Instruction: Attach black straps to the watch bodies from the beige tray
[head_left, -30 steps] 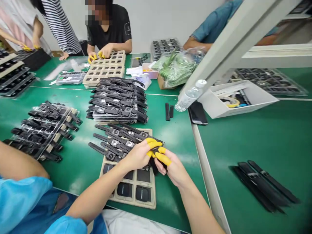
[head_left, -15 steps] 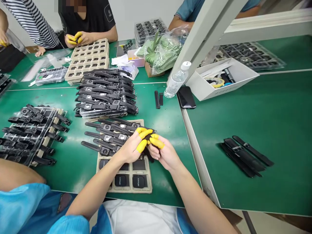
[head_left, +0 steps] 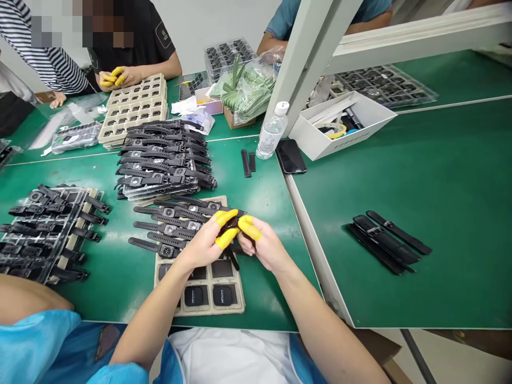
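My left hand (head_left: pixel 210 238), with yellow finger covers, pinches a black smartwatch (head_left: pixel 229 224) between thumb and fingers. My right hand (head_left: pixel 262 241), also in yellow finger covers, grips it from the other side, and its black strap hangs below. The fingers hide most of the watch. Under my hands lies a beige tray (head_left: pixel 241 304). Several smartwatches with straps (head_left: pixel 169 230) rest across its far part, straps stretched out sideways. Square black watch faces (head_left: pixel 222 295) sit in its near compartments.
Strapped watches (head_left: pixel 164 154) are stacked on trays beyond; another watch-laden tray (head_left: pixel 76 234) stands left. Loose straps (head_left: pixel 384 240) lie right, past a white divider (head_left: pixel 308 234). A bottle (head_left: pixel 272 130), phone (head_left: pixel 291 156) and white box (head_left: pixel 344 125) stand behind. A co-worker's hands (head_left: pixel 116 78) work opposite.
The view has shifted, so the bottle, box and loose straps appear further left. My fingers have moved slightly around the watch, showing more of its dark surface. Both hands keep hold of it.
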A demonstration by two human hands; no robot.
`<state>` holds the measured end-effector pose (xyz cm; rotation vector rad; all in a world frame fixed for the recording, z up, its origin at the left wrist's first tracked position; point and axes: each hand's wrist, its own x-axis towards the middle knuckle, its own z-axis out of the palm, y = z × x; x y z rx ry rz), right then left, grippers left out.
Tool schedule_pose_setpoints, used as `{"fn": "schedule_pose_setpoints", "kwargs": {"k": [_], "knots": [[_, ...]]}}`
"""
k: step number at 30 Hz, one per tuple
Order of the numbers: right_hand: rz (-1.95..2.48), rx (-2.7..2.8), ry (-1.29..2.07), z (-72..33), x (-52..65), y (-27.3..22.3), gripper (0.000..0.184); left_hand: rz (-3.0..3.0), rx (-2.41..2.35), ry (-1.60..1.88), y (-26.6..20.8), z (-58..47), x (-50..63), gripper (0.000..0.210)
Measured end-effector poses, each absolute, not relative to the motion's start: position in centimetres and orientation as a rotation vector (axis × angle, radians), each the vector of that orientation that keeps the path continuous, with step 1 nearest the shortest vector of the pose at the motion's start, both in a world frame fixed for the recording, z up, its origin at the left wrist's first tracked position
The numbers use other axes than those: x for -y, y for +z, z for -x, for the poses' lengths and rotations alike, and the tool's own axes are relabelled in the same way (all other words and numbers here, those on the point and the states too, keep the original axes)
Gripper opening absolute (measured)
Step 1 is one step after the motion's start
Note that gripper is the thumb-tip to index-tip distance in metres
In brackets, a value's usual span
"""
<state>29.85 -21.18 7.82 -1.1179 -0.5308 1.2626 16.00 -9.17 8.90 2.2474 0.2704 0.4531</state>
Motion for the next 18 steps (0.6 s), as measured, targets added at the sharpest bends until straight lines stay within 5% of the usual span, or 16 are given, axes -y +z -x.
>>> {"fn": "schedule_pose_setpoints", "kwargs": {"k": [6, 9, 18], "knots": [[1.557, 1.269, 0.858, -31.5, 22.1, 8.0, 0.026, -2.501, -0.511, 0.275, 12.8, -13.2, 7.5, 0.055], [1.783, 1.519, 0.794, -32.2, 22.2, 8.1, 0.028, -2.721, -0.69, -0.01, 14.4, -11.0, 5.4, 0.042], [1.935, 1.793, 0.901, -30.7, 27.0, 9.3, 0.015, -2.653, -0.532, -0.328, 13.7, -6.8, 7.4, 0.031]]}}
